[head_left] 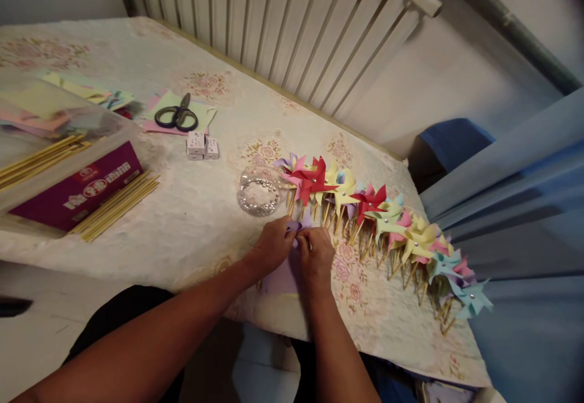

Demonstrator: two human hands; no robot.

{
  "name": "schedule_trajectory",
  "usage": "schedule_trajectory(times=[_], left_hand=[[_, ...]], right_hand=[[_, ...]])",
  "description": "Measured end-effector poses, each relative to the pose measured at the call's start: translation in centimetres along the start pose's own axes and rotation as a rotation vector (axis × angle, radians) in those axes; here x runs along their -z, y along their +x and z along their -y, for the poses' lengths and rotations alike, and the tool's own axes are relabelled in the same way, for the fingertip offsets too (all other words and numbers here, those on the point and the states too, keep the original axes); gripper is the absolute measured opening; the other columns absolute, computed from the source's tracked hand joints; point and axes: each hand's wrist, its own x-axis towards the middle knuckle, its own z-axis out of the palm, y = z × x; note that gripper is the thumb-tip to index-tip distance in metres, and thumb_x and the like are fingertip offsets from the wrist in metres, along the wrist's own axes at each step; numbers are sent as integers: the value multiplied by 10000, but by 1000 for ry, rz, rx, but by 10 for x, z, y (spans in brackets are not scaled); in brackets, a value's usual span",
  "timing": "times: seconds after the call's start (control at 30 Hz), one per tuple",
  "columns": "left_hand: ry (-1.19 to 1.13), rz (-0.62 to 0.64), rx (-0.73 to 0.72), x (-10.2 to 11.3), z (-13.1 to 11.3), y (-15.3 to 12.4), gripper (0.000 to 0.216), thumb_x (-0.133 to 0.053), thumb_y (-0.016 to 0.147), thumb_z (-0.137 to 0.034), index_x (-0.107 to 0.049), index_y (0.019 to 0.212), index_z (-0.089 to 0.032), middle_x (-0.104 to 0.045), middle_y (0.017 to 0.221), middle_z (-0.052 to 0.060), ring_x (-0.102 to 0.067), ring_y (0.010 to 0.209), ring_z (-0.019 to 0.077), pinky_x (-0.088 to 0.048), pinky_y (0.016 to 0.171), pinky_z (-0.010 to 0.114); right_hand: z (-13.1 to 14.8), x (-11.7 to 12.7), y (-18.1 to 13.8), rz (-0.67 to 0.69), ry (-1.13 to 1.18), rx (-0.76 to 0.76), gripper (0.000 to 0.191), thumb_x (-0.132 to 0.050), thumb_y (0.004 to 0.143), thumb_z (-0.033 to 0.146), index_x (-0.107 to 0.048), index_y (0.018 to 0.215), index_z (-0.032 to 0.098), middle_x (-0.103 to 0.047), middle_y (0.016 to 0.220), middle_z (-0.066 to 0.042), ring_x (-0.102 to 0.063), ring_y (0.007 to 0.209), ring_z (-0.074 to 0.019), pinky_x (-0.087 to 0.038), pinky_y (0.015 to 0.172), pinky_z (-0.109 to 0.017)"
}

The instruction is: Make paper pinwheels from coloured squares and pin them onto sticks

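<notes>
Both hands meet at a purple paper pinwheel [294, 226] near the table's front edge. My left hand [274, 243] is closed, pinching its folded paper from the left. From the other side, the closed fingers of my right hand [316, 255] press at its middle; any small part between them is hidden. Under my hands lies a flat purple sheet of paper [279, 278]. Just beyond is a clear round container [261, 191] with small shiny pieces inside. A long row of finished-looking paper pinwheels [387, 221] on sticks runs off to the right.
At left stands a clear plastic box [103, 154] with paper and sticks, and more wooden sticks [116, 205] beside it. Scissors [177, 117] lie on coloured paper sheets, near small white boxes [201, 145]. A radiator [274, 25] lines the back; a blue curtain [515, 226] hangs at right.
</notes>
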Motion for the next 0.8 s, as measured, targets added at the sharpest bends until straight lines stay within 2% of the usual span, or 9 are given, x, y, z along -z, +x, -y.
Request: schedule_trajectory(times=[0.2,0.27,0.4,0.47,0.63,0.7,0.8], left_hand=[[12,8,1,1,0,0,160,-500,829,-141,-500,678,-194,-548,658,-19,-501,660,141,-330,646,267],[12,12,11,1,0,0,165,-498,831,-139,-501,676,-194,-546,653,-20,-502,656,141,-329,642,267],[2,6,-9,1,0,0,159,-497,828,-125,-510,685,-193,-553,663,-20,-503,664,138,-340,654,261],[6,3,-17,2,0,0,156,-500,827,-124,-504,687,-193,-551,665,-20,-497,663,138,-338,653,262],[19,6,-4,2,-1,-1,165,-509,828,-130,-476,682,-199,-523,648,-26,-471,640,136,-318,637,267],[20,3,-1,1,-1,-1,165,-508,831,-140,-477,681,-200,-523,645,-27,-472,639,136,-318,636,267],[11,-4,-16,1,1,0,144,-501,836,-154,-503,698,-198,-550,665,-21,-495,658,139,-337,650,264]], right_hand=[[0,-4,0,15,194,-322,161,-572,820,259,-633,680,208,-626,666,10,-551,646,-169,-425,647,-286],[1,-4,0,0,166,-284,166,-569,818,256,-626,670,209,-630,678,3,-557,670,-174,-428,670,-294],[1,0,1,4,61,-77,204,-534,848,233,-614,660,218,-636,710,-21,-563,753,-195,-426,741,-320],[0,1,2,10,82,-94,198,-543,844,238,-616,661,216,-639,708,-20,-566,754,-194,-430,742,-320],[-2,-2,1,45,263,-364,146,-585,794,278,-638,681,202,-626,654,12,-550,637,-167,-433,641,-290],[-2,-3,1,31,233,-330,147,-586,795,275,-638,678,202,-631,669,8,-556,656,-170,-437,660,-294],[-1,-1,2,-2,126,-159,163,-568,824,241,-624,674,210,-640,702,-7,-572,721,-183,-440,714,-309]])
